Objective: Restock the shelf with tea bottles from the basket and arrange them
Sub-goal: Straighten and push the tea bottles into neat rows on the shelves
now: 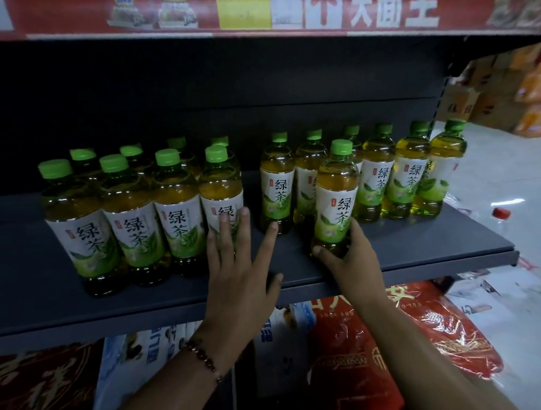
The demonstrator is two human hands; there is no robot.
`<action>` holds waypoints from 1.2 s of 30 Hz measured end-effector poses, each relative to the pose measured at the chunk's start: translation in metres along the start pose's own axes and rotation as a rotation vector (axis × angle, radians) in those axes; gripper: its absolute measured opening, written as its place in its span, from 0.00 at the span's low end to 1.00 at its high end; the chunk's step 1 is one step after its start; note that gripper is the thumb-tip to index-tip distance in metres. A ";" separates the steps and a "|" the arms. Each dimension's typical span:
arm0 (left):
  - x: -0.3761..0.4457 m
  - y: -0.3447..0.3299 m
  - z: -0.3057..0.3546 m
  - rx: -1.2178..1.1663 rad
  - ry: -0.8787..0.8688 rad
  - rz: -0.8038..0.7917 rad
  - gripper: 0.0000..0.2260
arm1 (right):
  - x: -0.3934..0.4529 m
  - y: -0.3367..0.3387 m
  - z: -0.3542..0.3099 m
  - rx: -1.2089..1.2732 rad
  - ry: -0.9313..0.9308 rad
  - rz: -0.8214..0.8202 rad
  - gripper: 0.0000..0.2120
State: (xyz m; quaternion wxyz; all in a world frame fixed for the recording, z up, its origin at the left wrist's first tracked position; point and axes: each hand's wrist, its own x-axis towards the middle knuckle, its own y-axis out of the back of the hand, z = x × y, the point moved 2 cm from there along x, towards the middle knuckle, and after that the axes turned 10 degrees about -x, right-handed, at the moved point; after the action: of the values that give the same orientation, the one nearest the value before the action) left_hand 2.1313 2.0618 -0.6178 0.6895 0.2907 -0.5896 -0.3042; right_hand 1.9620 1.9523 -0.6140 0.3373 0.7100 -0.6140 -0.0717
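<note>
Right grip [346, 248] clasps a tea bottle [335, 199] (upright) low down — left grip [237, 261] splayed, holding nothing.

A dark grey shelf [418, 255] carries upright green-capped tea bottles: a tight group on the left [134, 215], a row at the back right [382, 182], and one bottle nearer the front edge [335, 199].

Left hand [239, 267] splayed flat (fingers straight); right hand [350, 251] curled.
</note>
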 end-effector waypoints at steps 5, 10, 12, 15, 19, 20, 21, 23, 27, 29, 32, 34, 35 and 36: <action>0.002 0.001 -0.002 0.002 -0.003 0.011 0.37 | 0.004 -0.013 -0.007 0.038 0.004 -0.058 0.31; 0.005 0.004 -0.007 0.007 -0.003 0.044 0.38 | 0.003 -0.032 -0.022 0.080 0.093 -0.176 0.29; 0.006 0.005 -0.008 -0.003 -0.003 0.064 0.38 | 0.001 -0.039 -0.028 0.126 0.117 -0.226 0.30; 0.008 0.006 -0.007 -0.009 -0.006 0.090 0.38 | 0.004 -0.046 -0.031 0.186 0.130 -0.365 0.31; 0.006 0.007 -0.008 0.008 -0.024 0.097 0.40 | 0.016 -0.042 -0.028 0.323 0.021 -0.477 0.34; 0.005 0.007 -0.009 0.011 -0.032 0.096 0.39 | 0.021 -0.039 -0.026 0.357 -0.017 -0.444 0.33; 0.005 0.006 -0.009 0.016 -0.040 0.096 0.39 | 0.025 -0.038 -0.026 0.395 -0.044 -0.407 0.31; 0.006 0.003 -0.009 0.027 -0.060 0.095 0.38 | 0.031 -0.038 -0.025 0.473 -0.085 -0.388 0.28; 0.007 -0.006 -0.009 0.056 -0.102 0.084 0.33 | 0.041 -0.054 -0.027 0.533 -0.177 -0.404 0.28; 0.007 -0.006 -0.011 0.060 -0.097 0.072 0.30 | 0.045 -0.061 -0.026 0.561 -0.193 -0.410 0.29; 0.005 -0.004 -0.012 0.043 -0.070 0.045 0.30 | 0.048 -0.065 -0.026 0.554 -0.205 -0.375 0.33; 0.003 -0.003 -0.015 0.046 -0.062 0.039 0.30 | 0.049 -0.063 -0.027 0.560 -0.201 -0.335 0.33; 0.002 -0.003 -0.016 0.049 -0.061 0.039 0.30 | 0.048 -0.062 -0.028 0.568 -0.193 -0.322 0.33; 0.002 -0.003 -0.017 0.053 -0.062 0.039 0.30 | 0.046 -0.060 -0.030 0.572 -0.181 -0.317 0.32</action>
State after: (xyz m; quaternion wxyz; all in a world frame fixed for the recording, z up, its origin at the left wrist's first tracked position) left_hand 2.1486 2.0589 -0.6209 0.6688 0.2878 -0.6240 -0.2837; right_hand 2.0377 1.9227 -0.6102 0.0532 0.8533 -0.5187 -0.0111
